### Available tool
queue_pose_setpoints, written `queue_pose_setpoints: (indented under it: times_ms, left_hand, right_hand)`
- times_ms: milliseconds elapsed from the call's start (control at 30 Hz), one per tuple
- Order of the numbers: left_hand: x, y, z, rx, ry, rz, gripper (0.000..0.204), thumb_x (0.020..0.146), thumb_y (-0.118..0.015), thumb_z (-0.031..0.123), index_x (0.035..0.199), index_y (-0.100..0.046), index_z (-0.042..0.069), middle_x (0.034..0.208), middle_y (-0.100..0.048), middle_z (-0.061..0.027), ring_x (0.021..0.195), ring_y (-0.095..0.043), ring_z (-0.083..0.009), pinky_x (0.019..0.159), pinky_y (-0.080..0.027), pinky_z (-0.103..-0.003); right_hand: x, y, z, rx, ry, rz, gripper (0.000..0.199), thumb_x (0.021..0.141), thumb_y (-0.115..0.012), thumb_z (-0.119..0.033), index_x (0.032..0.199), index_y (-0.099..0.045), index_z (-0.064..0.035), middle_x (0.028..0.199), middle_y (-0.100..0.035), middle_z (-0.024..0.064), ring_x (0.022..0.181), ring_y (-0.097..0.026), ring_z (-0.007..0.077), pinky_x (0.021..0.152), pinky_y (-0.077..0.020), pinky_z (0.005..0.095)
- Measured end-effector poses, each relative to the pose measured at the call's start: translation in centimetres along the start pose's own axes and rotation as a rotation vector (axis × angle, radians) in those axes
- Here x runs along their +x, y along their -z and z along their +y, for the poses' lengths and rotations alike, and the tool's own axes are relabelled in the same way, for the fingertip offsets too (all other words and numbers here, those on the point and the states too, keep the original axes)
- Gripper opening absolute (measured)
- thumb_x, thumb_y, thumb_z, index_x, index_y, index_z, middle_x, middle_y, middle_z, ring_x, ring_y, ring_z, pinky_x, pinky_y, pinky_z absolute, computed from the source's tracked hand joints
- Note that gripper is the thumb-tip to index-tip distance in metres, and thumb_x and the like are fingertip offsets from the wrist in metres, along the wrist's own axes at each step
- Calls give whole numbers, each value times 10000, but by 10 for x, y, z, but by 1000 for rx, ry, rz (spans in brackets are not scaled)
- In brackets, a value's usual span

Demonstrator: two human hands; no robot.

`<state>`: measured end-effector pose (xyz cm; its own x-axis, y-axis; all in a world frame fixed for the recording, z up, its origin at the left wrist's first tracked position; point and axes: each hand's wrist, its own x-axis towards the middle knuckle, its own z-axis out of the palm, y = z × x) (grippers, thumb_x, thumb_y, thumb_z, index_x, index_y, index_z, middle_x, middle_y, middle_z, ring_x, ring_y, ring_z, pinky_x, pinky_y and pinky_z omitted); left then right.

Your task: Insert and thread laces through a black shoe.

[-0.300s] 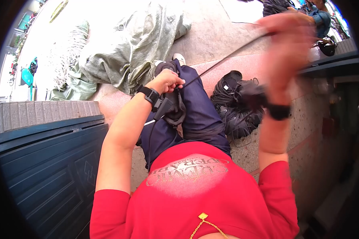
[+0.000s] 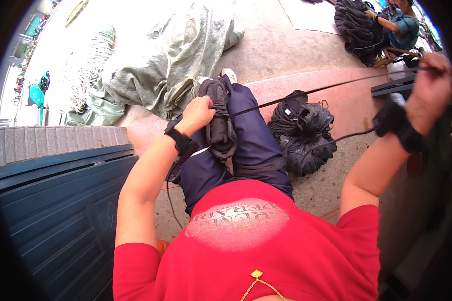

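My left hand (image 2: 200, 113) presses a black shoe upper (image 2: 219, 120) down on my knee, fingers wrapped over its top edge. A thin black cord (image 2: 306, 93) runs taut from the shoe across to my right hand (image 2: 433, 83), which is raised far out to the right and closed on the cord's end. Both wrists wear black bands. My legs are in dark blue trousers (image 2: 256, 145), and a red shirt fills the lower part of the view.
A heap of black shoe uppers (image 2: 304, 133) lies on the floor right of my leg. A grey-green tarp (image 2: 171, 55) covers a pile ahead. A dark blue panelled surface (image 2: 50, 200) stands to my left. Another person (image 2: 399, 22) sits at the far upper right with more black pieces.
My right hand has moved farther out to the right, drawing the cord longer and tighter. My left hand stays on the shoe upper on my knee.
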<state>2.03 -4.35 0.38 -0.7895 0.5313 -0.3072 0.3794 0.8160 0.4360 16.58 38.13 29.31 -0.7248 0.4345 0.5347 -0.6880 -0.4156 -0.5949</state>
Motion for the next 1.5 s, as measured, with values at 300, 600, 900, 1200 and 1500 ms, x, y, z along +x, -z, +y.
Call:
queue_pose_setpoints:
  times_ms: [300,600,900,1200,1500]
  left_hand:
    - [-22,-1,14,21,-217,72,235,729,-599,148,959,-567,106,955,-507,-108,871,-544,-297,743,-445,-388]
    - [-8,-10,23,404,-602,29,197,703,-520,55,885,-569,111,869,-472,-82,671,-585,-260,560,-481,-354]
    - [2,22,1,-213,-101,-5,144,778,-528,167,755,-542,26,684,-490,-120,552,-533,-288,543,-432,-384]
    - [19,-8,61,197,-80,-385,348,747,-512,281,836,-626,-36,881,-592,-237,899,-566,-342,791,-441,-404]
    - [-21,6,10,105,-13,51,249,694,-634,225,843,-571,35,897,-525,-157,864,-536,-313,769,-429,-377]
  right_hand:
    - [-183,-8,274,-703,-860,-58,283,752,-618,-165,1000,-545,-50,657,-496,-31,557,-447,56,474,-374,211]
    - [-236,-12,324,-1327,-957,-701,316,683,-587,-190,938,-589,-4,856,-599,201,808,-582,331,682,-450,398]
    - [-243,-41,291,-1301,-976,-588,317,719,-582,-337,774,-614,-26,751,-605,178,759,-591,330,675,-459,409]
    - [-275,-67,278,-1299,-450,-777,236,728,-507,-235,589,-561,-53,576,-570,135,555,-577,309,537,-467,409]
    - [-268,-25,234,-1337,-659,-483,295,754,-577,-295,611,-515,-44,576,-533,162,586,-548,350,515,-435,413]
